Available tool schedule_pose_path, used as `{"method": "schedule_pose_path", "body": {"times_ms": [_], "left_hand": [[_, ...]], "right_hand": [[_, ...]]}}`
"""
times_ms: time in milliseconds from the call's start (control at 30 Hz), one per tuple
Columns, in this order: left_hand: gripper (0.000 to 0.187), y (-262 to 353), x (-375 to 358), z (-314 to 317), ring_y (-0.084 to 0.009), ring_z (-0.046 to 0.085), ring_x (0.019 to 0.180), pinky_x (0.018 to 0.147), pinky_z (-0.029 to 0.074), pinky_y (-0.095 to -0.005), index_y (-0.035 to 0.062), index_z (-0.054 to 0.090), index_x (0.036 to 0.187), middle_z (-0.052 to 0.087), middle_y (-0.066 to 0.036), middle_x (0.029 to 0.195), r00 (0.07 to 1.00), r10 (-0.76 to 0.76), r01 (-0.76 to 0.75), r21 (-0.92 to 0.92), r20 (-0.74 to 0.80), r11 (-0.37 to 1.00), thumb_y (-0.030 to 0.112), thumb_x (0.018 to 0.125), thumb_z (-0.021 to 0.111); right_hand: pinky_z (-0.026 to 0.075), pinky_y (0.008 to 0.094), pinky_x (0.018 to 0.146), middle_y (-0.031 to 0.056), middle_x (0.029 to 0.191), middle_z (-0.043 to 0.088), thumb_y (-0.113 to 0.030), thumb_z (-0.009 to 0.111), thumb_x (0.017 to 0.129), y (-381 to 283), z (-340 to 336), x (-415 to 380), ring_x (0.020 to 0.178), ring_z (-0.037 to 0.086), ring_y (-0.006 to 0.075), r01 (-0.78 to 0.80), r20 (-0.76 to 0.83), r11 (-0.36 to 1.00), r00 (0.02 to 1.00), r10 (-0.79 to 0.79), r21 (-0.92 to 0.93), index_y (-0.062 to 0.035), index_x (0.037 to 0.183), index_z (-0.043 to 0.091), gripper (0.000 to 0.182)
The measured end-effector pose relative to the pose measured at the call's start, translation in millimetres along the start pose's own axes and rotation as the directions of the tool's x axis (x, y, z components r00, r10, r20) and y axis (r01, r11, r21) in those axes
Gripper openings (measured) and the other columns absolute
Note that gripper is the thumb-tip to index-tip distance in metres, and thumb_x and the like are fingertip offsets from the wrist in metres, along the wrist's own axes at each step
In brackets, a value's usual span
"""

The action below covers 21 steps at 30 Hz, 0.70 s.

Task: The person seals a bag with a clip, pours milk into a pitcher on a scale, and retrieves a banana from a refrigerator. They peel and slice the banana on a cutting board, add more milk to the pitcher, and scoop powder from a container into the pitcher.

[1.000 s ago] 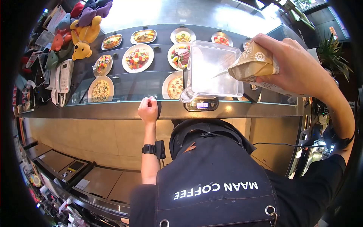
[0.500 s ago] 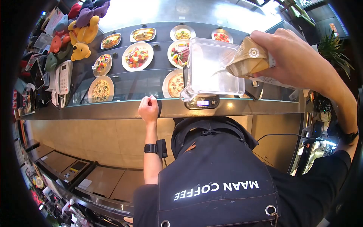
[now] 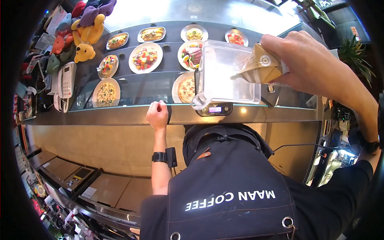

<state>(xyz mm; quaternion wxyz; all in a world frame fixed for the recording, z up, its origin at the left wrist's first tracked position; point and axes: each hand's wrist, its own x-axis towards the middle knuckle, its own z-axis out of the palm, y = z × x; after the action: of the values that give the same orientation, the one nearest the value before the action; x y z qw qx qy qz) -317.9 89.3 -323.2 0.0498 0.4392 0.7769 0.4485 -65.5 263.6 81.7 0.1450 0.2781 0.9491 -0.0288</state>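
Note:
My right hand (image 3: 306, 60) grips a tan and white drink carton (image 3: 262, 66), tilted with its top end over a clear plastic pitcher (image 3: 210, 95). A pale stream at the carton's lower corner falls into the pitcher; the liquid level is hard to make out. Under the pitcher is a black digital scale (image 3: 205, 111) with a lit display, its digits too blurred to read. My left hand (image 3: 157, 115) is closed in a fist at the counter's front edge, left of the scale. A small dark patch lies beside it.
Plates of food, such as a salad plate (image 3: 146, 58) and a pizza plate (image 3: 106, 93), show below the glass-topped counter (image 3: 140, 110). A white telephone (image 3: 66, 82) and plush toys (image 3: 86, 38) are on the left. A potted plant (image 3: 354, 60) stands at the right.
The carton has shifted very slightly left and tipped a little more, still over the pitcher. My left hand stays in place. The scale's display looks different.

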Motion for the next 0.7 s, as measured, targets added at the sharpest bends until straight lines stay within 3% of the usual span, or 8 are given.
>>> {"method": "schedule_pose_path", "body": {"times_ms": [467, 700], "left_hand": [[0.032, 0.5, 1.1, 0.0, -0.0274, 0.049, 0.052, 0.051, 0.039, -0.0370, 0.0027, 0.047, 0.063, 0.050, -0.011, 0.060, 1.000, 0.004, -0.005, 0.012, 0.004, 1.000, 0.016, 0.088, 0.062], [0.031, -1.6, 1.0, 1.2, -0.0278, 0.050, 0.052, 0.050, 0.039, -0.0372, 0.0032, 0.048, 0.063, 0.050, -0.011, 0.060, 1.000, 0.001, -0.002, 0.012, 0.009, 1.000, 0.017, 0.088, 0.062]], "right_hand": [[0.047, 0.0462, 0.074, 0.0170, 0.080, 0.064, -0.015, 0.084, 0.069, -4.5, -7.0, 4.2, 0.088, 0.062, 0.0386, 0.063, -0.070, 0.997, 0.995, -0.066, -0.035, -0.0015, 0.095, 0.054, 0.042], [0.048, 0.0460, 0.072, 0.0187, 0.076, 0.063, -0.005, 0.081, 0.068, -5.6, -10.9, 7.9, 0.084, 0.063, 0.0405, 0.087, -0.024, 0.995, 0.996, -0.089, -0.050, -0.0012, 0.093, 0.053, 0.037]]}}
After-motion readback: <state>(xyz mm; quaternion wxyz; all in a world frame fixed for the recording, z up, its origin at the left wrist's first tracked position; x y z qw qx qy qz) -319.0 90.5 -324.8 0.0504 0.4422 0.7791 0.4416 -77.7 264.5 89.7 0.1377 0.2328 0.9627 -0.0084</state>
